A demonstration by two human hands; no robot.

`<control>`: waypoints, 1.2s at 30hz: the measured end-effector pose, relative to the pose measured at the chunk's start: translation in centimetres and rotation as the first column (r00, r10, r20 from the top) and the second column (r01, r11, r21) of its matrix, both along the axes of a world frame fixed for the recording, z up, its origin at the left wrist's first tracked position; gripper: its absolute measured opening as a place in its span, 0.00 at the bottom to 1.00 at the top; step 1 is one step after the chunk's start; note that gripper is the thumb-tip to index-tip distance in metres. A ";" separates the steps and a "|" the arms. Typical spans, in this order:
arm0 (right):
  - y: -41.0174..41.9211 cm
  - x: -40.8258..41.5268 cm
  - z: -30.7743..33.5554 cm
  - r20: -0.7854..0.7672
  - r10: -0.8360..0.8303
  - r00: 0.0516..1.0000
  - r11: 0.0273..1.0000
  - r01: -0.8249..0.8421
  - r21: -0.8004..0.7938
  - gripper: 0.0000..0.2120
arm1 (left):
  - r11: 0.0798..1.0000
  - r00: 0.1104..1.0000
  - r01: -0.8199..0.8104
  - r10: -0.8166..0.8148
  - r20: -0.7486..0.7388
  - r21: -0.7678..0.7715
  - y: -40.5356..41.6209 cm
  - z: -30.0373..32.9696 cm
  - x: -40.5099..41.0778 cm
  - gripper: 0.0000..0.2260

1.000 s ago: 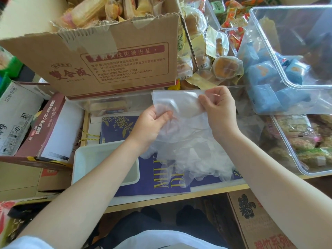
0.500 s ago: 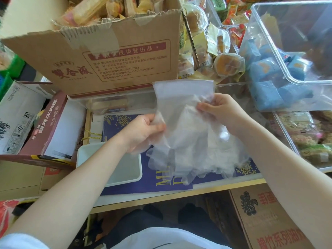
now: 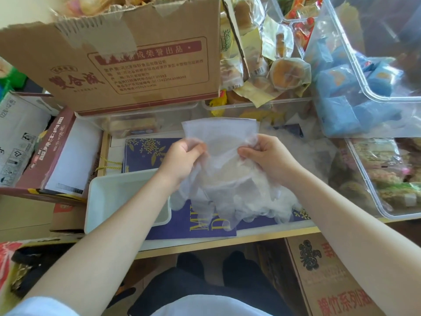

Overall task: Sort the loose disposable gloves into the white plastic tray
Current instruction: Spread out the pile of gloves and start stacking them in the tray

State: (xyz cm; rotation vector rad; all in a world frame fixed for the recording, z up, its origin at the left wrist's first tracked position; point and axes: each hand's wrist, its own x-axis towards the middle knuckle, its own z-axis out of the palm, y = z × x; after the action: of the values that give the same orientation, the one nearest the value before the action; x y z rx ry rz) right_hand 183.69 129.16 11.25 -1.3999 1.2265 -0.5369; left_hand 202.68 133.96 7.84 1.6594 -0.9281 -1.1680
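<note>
Hands [image 3: 227, 159] pinch clear gloves [image 3: 227, 179] just beside white tray [image 3: 127, 197]

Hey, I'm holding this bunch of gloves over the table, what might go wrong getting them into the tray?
Both hands, left hand and right hand, pinch only the cuffs of the clear gloves, so loose ones may slip onto the purple book. The white tray sits off to the left, partly under your forearm.
</note>
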 end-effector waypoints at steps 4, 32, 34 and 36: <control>-0.4 -2.3 -1.9 -0.194 0.164 0.967 0.986 -0.167 0.002 0.03 | 0.995 0.978 -0.098 0.098 0.186 -0.007 0.2 -1.1 -0.4 0.06; -2.1 -7.9 -10.0 -0.345 0.200 0.917 0.957 -0.258 -0.133 0.10 | 0.909 0.785 -0.414 0.330 0.525 0.049 6.4 -1.7 0.1 0.13; -2.5 -7.1 -8.0 -0.105 0.063 0.992 0.997 -0.067 -0.038 0.09 | 0.909 0.775 -0.417 0.351 0.526 0.007 6.4 -1.5 0.6 0.14; -2.9 -6.3 -6.0 0.125 -0.059 0.990 0.996 0.050 0.070 0.09 | 0.912 0.778 -0.410 0.359 0.515 -0.017 6.4 -1.6 1.4 0.15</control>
State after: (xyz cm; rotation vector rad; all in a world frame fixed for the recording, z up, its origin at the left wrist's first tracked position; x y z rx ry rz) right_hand 177.37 126.23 5.30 -1.2605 1.1725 -0.6084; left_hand 204.08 140.32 6.28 2.1714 -0.7880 -0.4983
